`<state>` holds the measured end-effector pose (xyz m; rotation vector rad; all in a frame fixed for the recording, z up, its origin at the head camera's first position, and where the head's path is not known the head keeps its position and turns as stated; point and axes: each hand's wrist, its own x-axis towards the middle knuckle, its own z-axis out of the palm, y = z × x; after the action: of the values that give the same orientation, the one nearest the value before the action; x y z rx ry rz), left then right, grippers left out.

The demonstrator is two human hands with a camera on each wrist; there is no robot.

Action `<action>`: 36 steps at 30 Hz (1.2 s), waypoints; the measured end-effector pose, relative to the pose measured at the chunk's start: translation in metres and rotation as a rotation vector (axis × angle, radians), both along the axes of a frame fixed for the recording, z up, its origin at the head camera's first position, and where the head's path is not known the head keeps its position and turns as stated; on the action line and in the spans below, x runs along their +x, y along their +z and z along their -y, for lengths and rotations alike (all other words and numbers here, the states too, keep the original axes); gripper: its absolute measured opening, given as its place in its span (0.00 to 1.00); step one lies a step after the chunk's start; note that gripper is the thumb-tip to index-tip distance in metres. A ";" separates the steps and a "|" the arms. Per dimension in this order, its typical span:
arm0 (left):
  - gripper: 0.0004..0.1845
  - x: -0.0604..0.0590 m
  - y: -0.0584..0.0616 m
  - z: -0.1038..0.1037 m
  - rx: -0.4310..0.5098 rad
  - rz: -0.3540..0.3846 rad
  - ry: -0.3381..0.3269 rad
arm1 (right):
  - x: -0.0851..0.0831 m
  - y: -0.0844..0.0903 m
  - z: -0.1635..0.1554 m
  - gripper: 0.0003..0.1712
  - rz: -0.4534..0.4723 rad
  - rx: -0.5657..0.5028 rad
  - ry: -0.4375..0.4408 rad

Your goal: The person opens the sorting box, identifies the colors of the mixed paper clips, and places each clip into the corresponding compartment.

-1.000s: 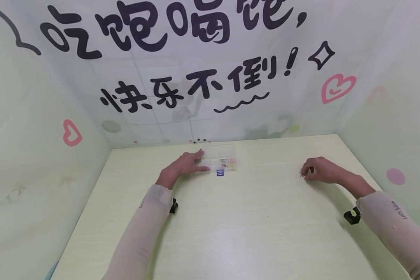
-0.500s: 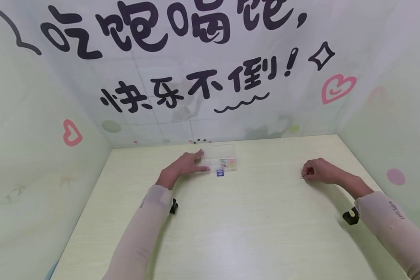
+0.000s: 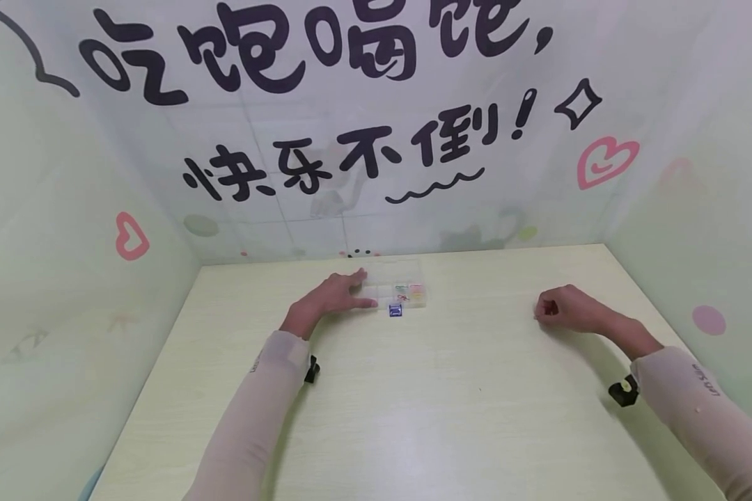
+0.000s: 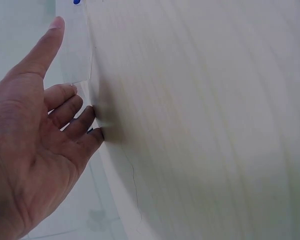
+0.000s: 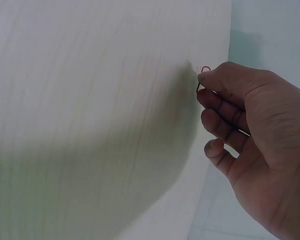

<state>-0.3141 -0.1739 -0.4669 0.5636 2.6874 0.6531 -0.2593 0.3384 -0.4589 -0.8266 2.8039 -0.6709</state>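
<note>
Near the table's back edge lies a clear plastic compartment box (image 3: pixel 385 293), its clear lid (image 3: pixel 391 268) folded back. Small red, green, pink and yellow pieces (image 3: pixel 409 291) sit in its right compartments. My left hand (image 3: pixel 337 292) touches the box's left end, thumb along the front and fingers at the lid side; in the left wrist view the thumb is straight and the other fingers are loosely bent. To the right, my right hand (image 3: pixel 567 308) pinches a thin red wire loop, seemingly a paper clip (image 5: pixel 206 68), between thumb and index finger just above the table.
A small blue square piece (image 3: pixel 395 310) sits at the box's front edge. The pale wooden table (image 3: pixel 439 403) meets a printed curtain wall (image 3: pixel 376 229) at the back, with similar walls at both sides. Black wrist devices (image 3: pixel 623 391) hang below both cuffs.
My right hand has moved slightly left along the table, the small clip still pinched in it. My left hand stays at the box. The head view has shifted a little.
</note>
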 end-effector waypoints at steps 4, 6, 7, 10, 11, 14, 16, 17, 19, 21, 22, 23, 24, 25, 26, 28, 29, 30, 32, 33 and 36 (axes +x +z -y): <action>0.53 0.000 -0.001 0.000 -0.003 -0.001 0.002 | -0.002 0.003 0.003 0.10 -0.021 0.006 -0.002; 0.53 0.000 -0.001 0.000 -0.003 -0.004 0.002 | -0.004 0.004 0.004 0.10 -0.031 0.000 0.006; 0.53 -0.001 -0.001 0.000 -0.003 -0.007 0.002 | -0.004 0.004 0.005 0.10 -0.040 -0.003 0.013; 0.53 -0.001 -0.002 0.000 -0.005 -0.008 0.000 | -0.006 0.006 0.009 0.11 -0.056 -0.014 0.031; 0.53 -0.001 -0.002 0.000 -0.006 -0.007 0.001 | -0.007 0.007 0.010 0.11 -0.062 -0.016 0.035; 0.53 0.000 -0.001 -0.001 -0.012 -0.011 -0.001 | -0.009 0.009 0.016 0.12 -0.077 -0.017 0.047; 0.53 0.000 0.000 -0.001 -0.011 -0.010 0.002 | -0.010 0.010 0.021 0.12 -0.085 -0.022 0.059; 0.53 0.001 0.001 -0.001 -0.011 -0.009 0.003 | -0.010 0.011 0.023 0.12 -0.089 -0.024 0.064; 0.53 0.001 0.002 -0.002 -0.010 -0.005 0.007 | -0.010 0.013 0.028 0.13 -0.092 -0.027 0.073; 0.53 0.002 0.002 -0.002 -0.012 -0.002 0.011 | -0.011 0.015 0.033 0.13 -0.100 -0.031 0.083; 0.53 0.002 0.003 -0.003 -0.014 -0.003 0.012 | -0.011 0.016 0.036 0.13 -0.105 -0.030 0.086; 0.53 0.002 0.003 -0.003 -0.016 -0.003 0.013 | -0.011 0.017 0.038 0.13 -0.107 -0.029 0.086; 0.53 0.003 0.003 -0.003 -0.018 -0.005 0.014 | -0.012 0.017 0.041 0.13 -0.109 -0.030 0.088; 0.52 0.003 0.003 -0.003 -0.020 -0.006 0.015 | -0.013 0.018 0.043 0.12 -0.113 -0.030 0.090; 0.52 0.003 0.003 -0.003 -0.021 -0.005 0.016 | -0.013 0.018 0.045 0.12 -0.115 -0.029 0.092; 0.53 0.003 0.004 -0.003 -0.019 -0.004 0.017 | -0.015 0.019 0.049 0.12 -0.115 -0.028 0.094; 0.53 0.003 0.003 -0.003 -0.020 -0.005 0.015 | -0.015 0.019 0.051 0.12 -0.116 -0.030 0.096; 0.53 0.003 0.004 -0.003 -0.017 -0.004 0.016 | -0.016 0.019 0.053 0.12 -0.116 -0.033 0.102; 0.53 0.003 0.004 -0.003 -0.013 0.000 0.018 | -0.017 0.020 0.057 0.12 -0.119 -0.040 0.112; 0.53 0.003 0.003 -0.003 -0.013 0.000 0.018 | -0.018 0.020 0.059 0.12 -0.123 -0.044 0.117; 0.53 0.003 0.004 -0.003 -0.012 0.002 0.020 | -0.020 0.021 0.066 0.12 -0.134 -0.054 0.132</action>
<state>-0.3111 -0.1711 -0.4628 0.5338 2.6966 0.6420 -0.2794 0.2728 -0.4381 -1.0947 2.8258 -0.6977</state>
